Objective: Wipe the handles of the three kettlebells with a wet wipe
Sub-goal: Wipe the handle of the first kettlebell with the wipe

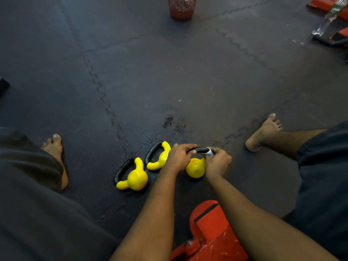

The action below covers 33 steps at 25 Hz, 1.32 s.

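Three yellow kettlebells with black handles lie in a row on the dark floor mat. The left kettlebell (136,178) and the middle kettlebell (160,159) lie untouched, handles pointing away from me. My left hand (178,157) grips the black handle (200,149) of the right kettlebell (195,167). At the handle's right end, my right hand (217,161) pinches a white wet wipe (210,152) around the bar. Much of the wipe is hidden under my fingers.
My bare feet rest on the mat at left (56,153) and right (265,132). A red metal frame (209,232) sits just below my arms. A reddish mesh bin (181,8) stands far ahead, and a plastic bottle (327,16) leans at the top right. Wet spots mark the mat (167,121).
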Tool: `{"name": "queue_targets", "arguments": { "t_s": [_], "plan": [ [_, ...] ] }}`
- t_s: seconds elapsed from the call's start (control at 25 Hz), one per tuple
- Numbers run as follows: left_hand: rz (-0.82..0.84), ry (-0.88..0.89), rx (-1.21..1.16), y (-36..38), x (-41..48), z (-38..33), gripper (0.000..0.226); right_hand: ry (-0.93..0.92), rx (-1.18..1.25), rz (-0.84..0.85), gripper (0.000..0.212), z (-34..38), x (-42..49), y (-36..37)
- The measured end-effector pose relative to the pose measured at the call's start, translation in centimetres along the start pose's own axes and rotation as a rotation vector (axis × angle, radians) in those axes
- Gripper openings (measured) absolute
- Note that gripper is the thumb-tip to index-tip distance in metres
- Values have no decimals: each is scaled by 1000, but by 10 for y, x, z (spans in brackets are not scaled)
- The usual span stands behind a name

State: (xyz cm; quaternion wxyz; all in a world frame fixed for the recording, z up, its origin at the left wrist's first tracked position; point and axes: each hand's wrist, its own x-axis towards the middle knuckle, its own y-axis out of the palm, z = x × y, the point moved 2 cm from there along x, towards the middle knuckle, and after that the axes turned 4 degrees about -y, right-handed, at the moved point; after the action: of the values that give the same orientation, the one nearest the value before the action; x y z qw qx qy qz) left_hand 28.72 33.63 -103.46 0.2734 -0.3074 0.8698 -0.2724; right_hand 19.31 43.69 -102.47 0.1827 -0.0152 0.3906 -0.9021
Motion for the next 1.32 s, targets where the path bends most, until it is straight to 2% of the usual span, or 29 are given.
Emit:
{"name": "queue_targets", "arguments": {
  "t_s": [0.12, 0.28, 0.44, 0.64, 0.92, 1.16, 1.32],
  "plan": [
    [14, 19, 14, 0, -1, -1, 32, -57, -101, -47, 26, -2, -5, 1],
    [26, 14, 21, 0, -1, -1, 32, -98, -106, -88, 24, -4, -8, 1],
    [16, 3, 19, 0, -1, -1, 32, -131, -27, -16, 23, -8, -8, 6],
    [15, -23, -7, 2, 2, 0, 32, -66, -28, 127, 31, -4, 9, 8],
    [1, -10, 58, 7, 2, -4, 33, 49, 44, 14, 27, -11, 6, 5],
    [-2, -18, 36, 5, 2, -1, 33, 96, 177, 44, 26, -24, 5, 8],
    [-5, -4, 21, 4, 2, 1, 32, 173, 317, 139, 25, -45, -6, 14]
  ]
}}
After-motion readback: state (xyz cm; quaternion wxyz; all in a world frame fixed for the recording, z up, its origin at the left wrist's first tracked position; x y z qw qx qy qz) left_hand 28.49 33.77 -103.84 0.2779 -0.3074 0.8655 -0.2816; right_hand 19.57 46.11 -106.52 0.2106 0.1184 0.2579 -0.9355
